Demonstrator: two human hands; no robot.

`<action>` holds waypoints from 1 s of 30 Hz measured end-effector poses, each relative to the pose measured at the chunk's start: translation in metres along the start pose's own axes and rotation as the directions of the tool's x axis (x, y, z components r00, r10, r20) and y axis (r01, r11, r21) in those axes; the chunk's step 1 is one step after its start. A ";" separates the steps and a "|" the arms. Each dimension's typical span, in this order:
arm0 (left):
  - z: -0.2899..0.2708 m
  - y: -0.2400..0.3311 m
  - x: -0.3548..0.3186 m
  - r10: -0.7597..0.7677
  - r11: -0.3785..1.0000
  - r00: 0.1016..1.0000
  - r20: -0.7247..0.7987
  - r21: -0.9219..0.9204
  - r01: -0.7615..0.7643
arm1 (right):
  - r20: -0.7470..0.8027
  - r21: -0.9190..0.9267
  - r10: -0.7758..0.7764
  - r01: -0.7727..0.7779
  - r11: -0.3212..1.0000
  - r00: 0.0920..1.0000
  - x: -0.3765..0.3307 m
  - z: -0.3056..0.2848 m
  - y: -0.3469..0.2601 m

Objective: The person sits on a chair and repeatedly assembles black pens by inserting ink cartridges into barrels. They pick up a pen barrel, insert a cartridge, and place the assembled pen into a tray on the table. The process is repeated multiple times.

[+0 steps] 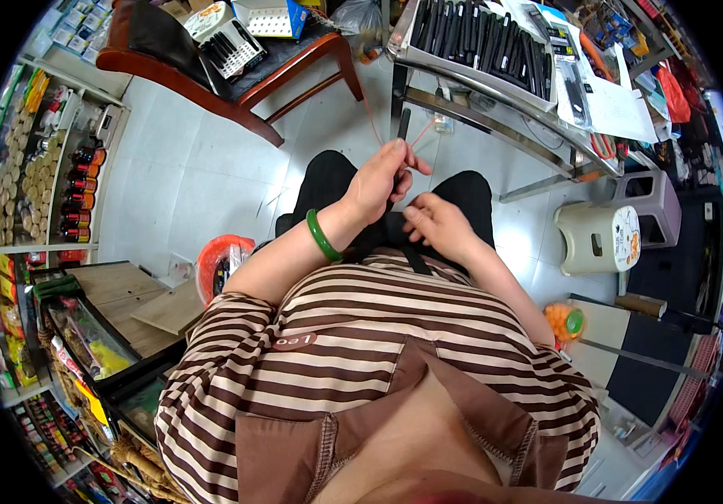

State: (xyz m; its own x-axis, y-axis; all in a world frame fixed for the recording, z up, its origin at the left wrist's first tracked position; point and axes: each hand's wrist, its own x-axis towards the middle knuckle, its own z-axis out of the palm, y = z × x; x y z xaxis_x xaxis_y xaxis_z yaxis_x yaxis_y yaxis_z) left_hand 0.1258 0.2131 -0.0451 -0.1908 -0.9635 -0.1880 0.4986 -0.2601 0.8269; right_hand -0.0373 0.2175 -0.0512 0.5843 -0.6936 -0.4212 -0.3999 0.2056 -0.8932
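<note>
The person sits and looks down at both hands, held over the lap above dark trousers. The left hand [381, 181] is closed, its fingers pinched around a thin black strip [402, 126] that stands up from the fist, with a fine red cord [422, 133] running up from the same grip toward the bench. A green bangle [322, 236] sits on the left wrist. The right hand [439, 225] lies just beside and nearer to the body, fingers curled and pinched on a black strap [414, 254] that runs down across the striped shirt [361, 336]; whether that strap is one piece with the upper strip I cannot tell.

On the far side, a metal-framed bench [496, 126] carries a tray of black strips [475, 38] laid in a row. At far left stands a wooden chair [235, 88] with boxes on it. A pale plastic stool [601, 238] stands to the right on the tiled floor [185, 176], and an orange bucket [220, 260] sits to the left, near the left elbow.
</note>
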 end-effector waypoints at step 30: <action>0.008 -0.049 0.012 -0.012 0.987 1.000 -0.008 -0.159 0.010 | -0.193 0.544 -0.068 0.164 0.823 0.979 0.006 0.030 0.048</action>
State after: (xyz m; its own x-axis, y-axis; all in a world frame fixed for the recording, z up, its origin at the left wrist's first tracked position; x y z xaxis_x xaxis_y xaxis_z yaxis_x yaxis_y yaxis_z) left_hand 0.0923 0.2145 -0.0842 -0.1902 -0.9608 -0.2017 0.6246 -0.2770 0.7302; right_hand -0.0317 0.2437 -0.1016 0.4629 -0.8261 -0.3216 0.1508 0.4308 -0.8897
